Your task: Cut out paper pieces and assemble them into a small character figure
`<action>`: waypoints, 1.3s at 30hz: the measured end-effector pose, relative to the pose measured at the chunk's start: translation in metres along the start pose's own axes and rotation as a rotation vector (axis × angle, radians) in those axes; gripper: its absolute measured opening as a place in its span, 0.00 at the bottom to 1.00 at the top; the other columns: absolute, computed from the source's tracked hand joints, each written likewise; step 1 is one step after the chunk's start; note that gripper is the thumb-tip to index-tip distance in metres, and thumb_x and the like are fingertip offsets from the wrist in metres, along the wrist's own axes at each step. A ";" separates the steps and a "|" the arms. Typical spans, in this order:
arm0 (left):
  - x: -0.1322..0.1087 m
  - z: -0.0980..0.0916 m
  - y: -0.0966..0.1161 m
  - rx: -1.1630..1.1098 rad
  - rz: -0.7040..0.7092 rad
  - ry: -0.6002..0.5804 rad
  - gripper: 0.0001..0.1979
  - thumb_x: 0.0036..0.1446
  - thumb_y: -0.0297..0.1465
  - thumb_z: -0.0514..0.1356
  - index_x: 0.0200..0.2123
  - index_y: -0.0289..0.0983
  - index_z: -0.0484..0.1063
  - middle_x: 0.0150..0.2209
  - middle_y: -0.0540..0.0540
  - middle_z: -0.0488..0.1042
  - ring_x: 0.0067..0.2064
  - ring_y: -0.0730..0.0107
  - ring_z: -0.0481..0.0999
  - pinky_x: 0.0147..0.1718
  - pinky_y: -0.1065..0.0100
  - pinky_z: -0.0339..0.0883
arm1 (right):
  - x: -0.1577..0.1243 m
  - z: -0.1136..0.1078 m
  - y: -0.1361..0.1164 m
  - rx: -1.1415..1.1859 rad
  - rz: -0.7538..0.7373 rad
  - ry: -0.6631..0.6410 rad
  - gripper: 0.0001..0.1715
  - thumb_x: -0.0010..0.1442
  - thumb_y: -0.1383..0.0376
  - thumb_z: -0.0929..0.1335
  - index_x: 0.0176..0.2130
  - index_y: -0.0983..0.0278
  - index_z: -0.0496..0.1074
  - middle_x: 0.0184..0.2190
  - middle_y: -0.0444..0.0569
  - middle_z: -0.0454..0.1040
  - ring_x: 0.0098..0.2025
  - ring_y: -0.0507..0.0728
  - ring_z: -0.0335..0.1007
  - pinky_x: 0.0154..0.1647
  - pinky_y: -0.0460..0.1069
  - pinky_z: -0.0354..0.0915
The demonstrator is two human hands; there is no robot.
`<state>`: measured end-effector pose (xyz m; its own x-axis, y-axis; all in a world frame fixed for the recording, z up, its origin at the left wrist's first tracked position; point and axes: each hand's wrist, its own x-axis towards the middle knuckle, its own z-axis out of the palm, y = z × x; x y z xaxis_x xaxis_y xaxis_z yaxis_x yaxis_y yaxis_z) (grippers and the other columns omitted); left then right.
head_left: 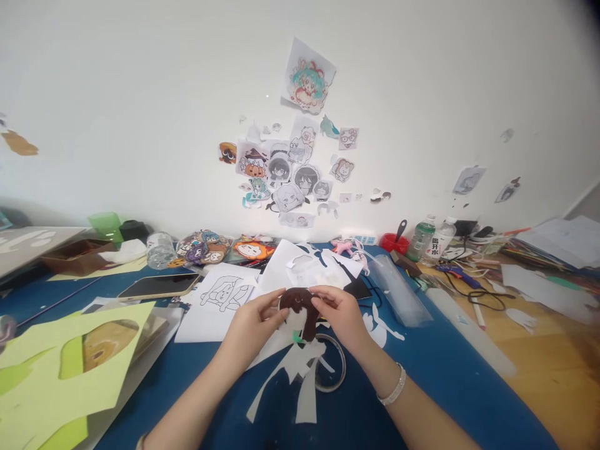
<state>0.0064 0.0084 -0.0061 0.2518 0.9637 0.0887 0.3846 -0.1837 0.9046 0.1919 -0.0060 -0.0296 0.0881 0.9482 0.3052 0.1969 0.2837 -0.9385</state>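
Between my two hands is a dark brown cutout (309,322) shaped like a head of hair, with a pale area on its left part and a bit of green at its lower edge. My left hand (257,317) pinches its left side with thumb and fingers. On the opposite side, my right hand (341,311) grips the upper right edge between thumb and fingertips. Just below lie pale cut paper scraps (302,375) and a tape roll (344,369), partly covered by the scraps. A line drawing on white paper (197,328) lies left of my left hand.
A phone (159,285) and yellow cut sheets (42,381) lie at left on the blue mat (375,412). Along the back are a red bowl (391,242), bottles (437,240) and colourful cutouts (204,248). A clear plastic sleeve (403,294) lies right. Paper pictures (307,181) hang on the wall.
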 end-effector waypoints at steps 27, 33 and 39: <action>-0.002 0.006 0.000 0.224 0.115 0.029 0.21 0.49 0.34 0.52 0.47 0.40 0.70 0.23 0.52 0.67 0.26 0.69 0.70 0.27 0.70 0.64 | 0.000 0.001 0.000 -0.048 -0.017 0.023 0.13 0.51 0.63 0.67 0.39 0.64 0.75 0.36 0.51 0.77 0.38 0.60 0.74 0.39 0.53 0.70; -0.002 0.005 0.002 0.131 0.080 0.021 0.21 0.48 0.33 0.54 0.46 0.39 0.71 0.26 0.50 0.73 0.26 0.69 0.71 0.30 0.69 0.66 | 0.001 0.001 0.000 -0.042 -0.018 0.020 0.13 0.51 0.64 0.67 0.39 0.64 0.75 0.36 0.52 0.77 0.39 0.60 0.74 0.40 0.53 0.69; 0.001 0.002 0.002 -0.163 -0.053 -0.060 0.25 0.47 0.41 0.56 0.47 0.34 0.70 0.29 0.48 0.74 0.27 0.70 0.72 0.31 0.65 0.72 | 0.002 -0.001 0.000 -0.008 -0.019 0.040 0.13 0.51 0.62 0.68 0.38 0.64 0.75 0.36 0.51 0.77 0.38 0.60 0.74 0.40 0.53 0.70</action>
<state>0.0090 0.0089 -0.0050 0.2897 0.9570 0.0179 0.2512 -0.0941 0.9634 0.1933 -0.0045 -0.0291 0.1229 0.9362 0.3293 0.2070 0.3004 -0.9311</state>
